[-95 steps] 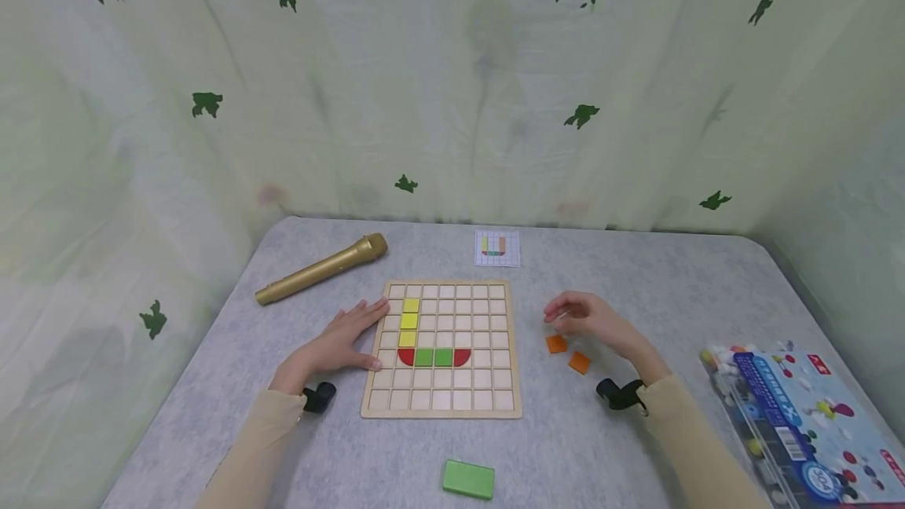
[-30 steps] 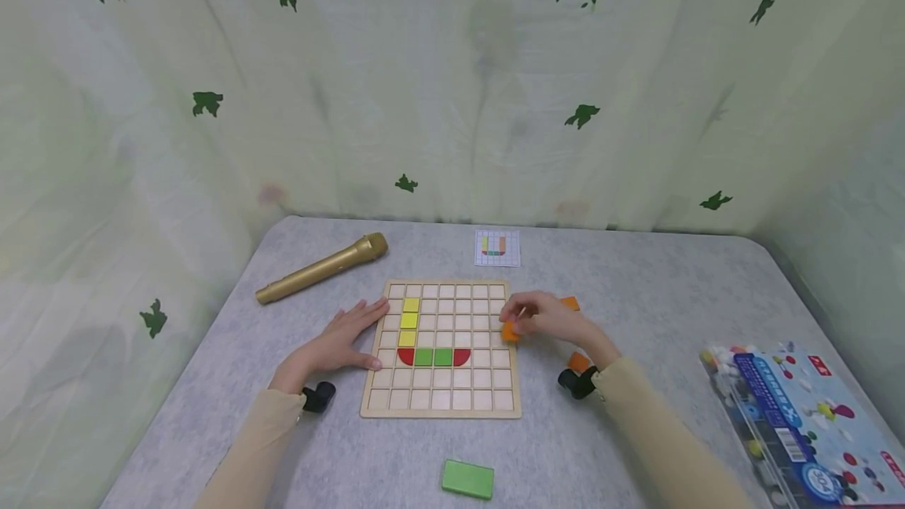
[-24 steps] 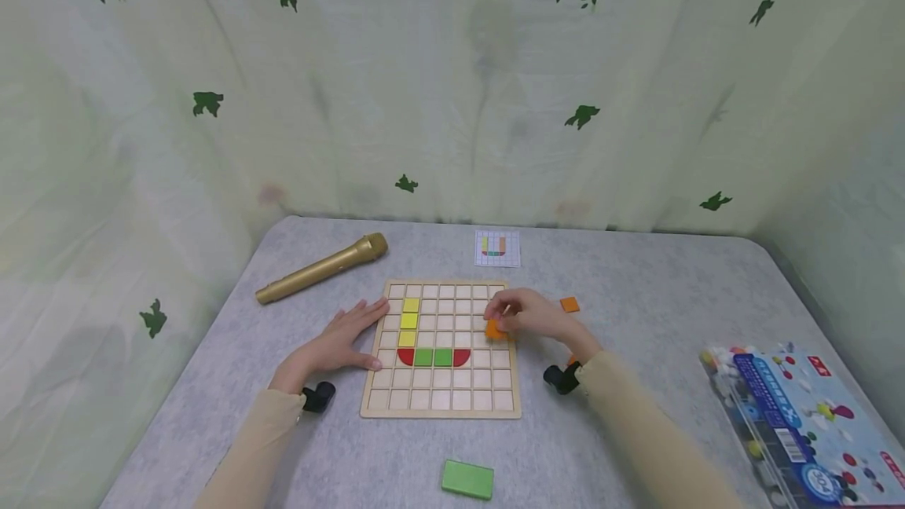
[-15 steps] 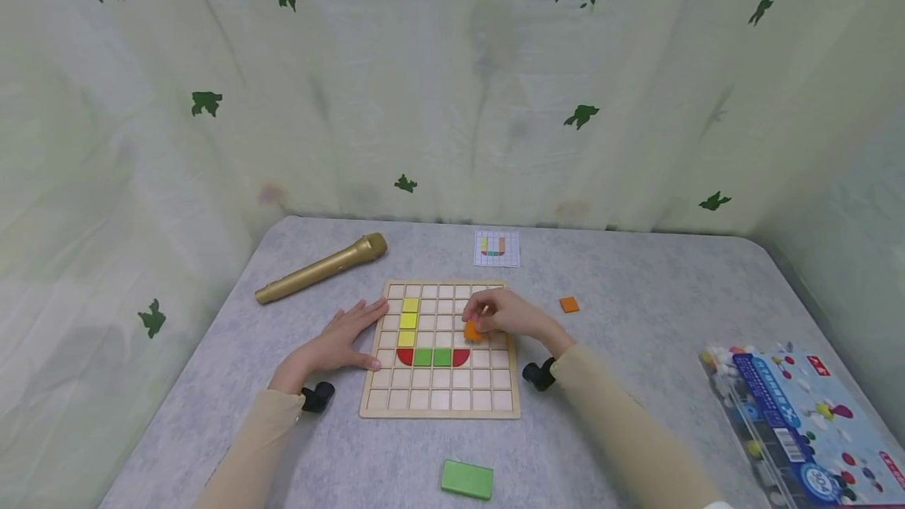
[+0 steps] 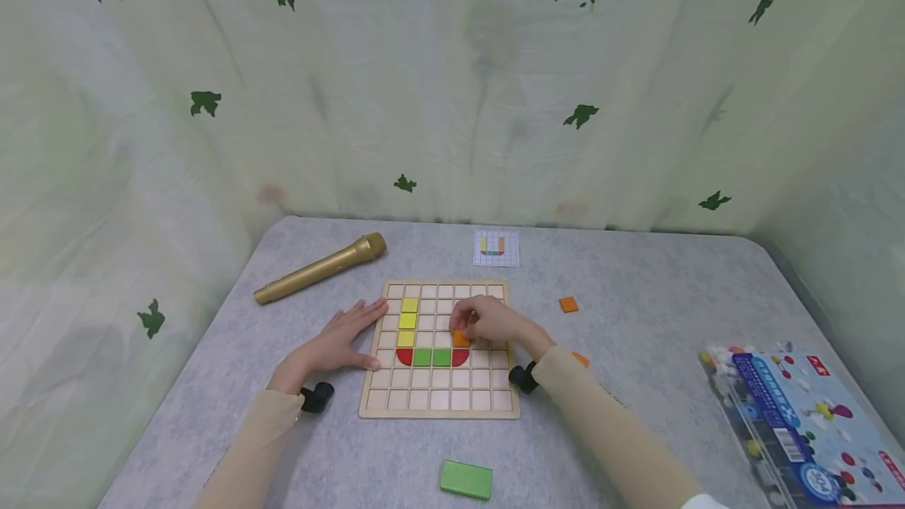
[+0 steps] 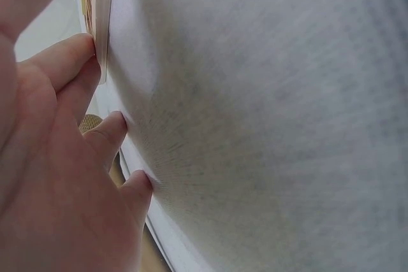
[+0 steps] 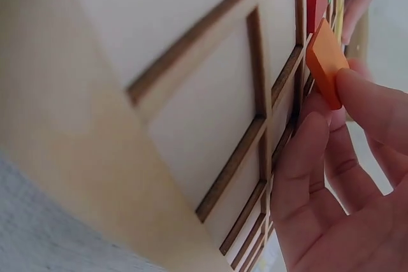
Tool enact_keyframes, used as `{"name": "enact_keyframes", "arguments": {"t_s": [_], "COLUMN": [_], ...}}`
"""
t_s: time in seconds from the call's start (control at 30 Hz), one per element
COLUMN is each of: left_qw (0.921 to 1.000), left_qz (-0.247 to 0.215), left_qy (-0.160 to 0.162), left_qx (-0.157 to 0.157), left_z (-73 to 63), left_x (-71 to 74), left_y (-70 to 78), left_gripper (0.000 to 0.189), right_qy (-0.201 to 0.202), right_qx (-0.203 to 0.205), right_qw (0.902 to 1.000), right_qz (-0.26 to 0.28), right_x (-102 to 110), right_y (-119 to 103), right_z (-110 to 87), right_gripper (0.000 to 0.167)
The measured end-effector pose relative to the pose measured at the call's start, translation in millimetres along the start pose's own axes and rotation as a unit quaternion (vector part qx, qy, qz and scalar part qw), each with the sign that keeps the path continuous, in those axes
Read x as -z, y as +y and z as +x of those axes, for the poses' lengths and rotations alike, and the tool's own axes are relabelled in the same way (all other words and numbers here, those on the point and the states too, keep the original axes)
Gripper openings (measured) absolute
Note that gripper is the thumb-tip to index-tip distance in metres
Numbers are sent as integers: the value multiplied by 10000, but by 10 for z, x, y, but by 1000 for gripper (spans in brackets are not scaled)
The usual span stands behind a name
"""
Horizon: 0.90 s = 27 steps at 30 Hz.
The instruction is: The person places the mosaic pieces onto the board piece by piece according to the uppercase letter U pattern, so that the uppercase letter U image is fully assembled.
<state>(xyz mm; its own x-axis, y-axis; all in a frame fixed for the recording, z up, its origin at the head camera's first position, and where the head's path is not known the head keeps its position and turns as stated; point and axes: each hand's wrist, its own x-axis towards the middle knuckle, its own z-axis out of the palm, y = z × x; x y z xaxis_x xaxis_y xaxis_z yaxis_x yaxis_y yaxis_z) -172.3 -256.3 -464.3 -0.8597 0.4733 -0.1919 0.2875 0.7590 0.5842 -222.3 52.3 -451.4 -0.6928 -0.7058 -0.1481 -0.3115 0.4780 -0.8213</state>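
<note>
My right hand [image 5: 488, 320] pinches an orange square tile [image 7: 327, 62] between thumb and fingers. In the head view that tile hovers at or just over a cell behind the right red quarter-round tile [image 5: 460, 357]. In the right wrist view the tile is tilted. My left hand [image 5: 339, 340] lies spread flat at the left edge of the wooden grid board [image 5: 440, 399], its fingertips touching the rim in the left wrist view. The board bears a column of yellow tiles [image 5: 408, 320], two green tiles [image 5: 431, 357] and a red tile [image 5: 404, 357] at the row's left end.
Two orange tiles lie right of the board: one whole in view [image 5: 569, 305], another tile [image 5: 580, 360] partly behind my right sleeve. Behind the board is a pattern card [image 5: 496, 248]. A gold microphone [image 5: 321, 268], a green block [image 5: 467, 479] and a boxed set [image 5: 813, 422] lie around.
My right hand picked up an orange tile from the right of the board and carried it left over the grid. Another orange tile now lies farther back. The left hand stayed put.
</note>
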Motion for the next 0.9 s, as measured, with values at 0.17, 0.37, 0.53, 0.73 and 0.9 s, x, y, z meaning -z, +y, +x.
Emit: {"name": "enact_keyframes", "arguments": {"t_s": [0.17, 0.37, 0.53, 0.73, 0.9], "left_qw": [10000, 10000, 10000, 10000, 10000], "left_qz": [30, -42, -68, -41, -40], "left_qy": [8, 22, -6, 3, 21], "left_qx": [9, 4, 17, 15, -2], "left_z": [3, 5, 4, 2, -3], "left_x": [1, 3, -1, -1, 7], "left_y": [-2, -6, -11, 0, 19], "left_gripper": [103, 103, 104, 103, 103], "right_qy": [116, 187, 273, 373, 388], "right_qx": [-152, -177, -220, -126, 78], "right_qw": [9996, 9993, 9990, 9992, 9981], "right_qz": [-222, -254, -264, 59, 478], "right_x": [-28, -43, -62, -18, 115], "right_y": [-45, -83, -77, -6, 96], "right_z": [-19, -41, -47, -94, -204], "right_gripper": [16, 17, 19, 17, 15]}}
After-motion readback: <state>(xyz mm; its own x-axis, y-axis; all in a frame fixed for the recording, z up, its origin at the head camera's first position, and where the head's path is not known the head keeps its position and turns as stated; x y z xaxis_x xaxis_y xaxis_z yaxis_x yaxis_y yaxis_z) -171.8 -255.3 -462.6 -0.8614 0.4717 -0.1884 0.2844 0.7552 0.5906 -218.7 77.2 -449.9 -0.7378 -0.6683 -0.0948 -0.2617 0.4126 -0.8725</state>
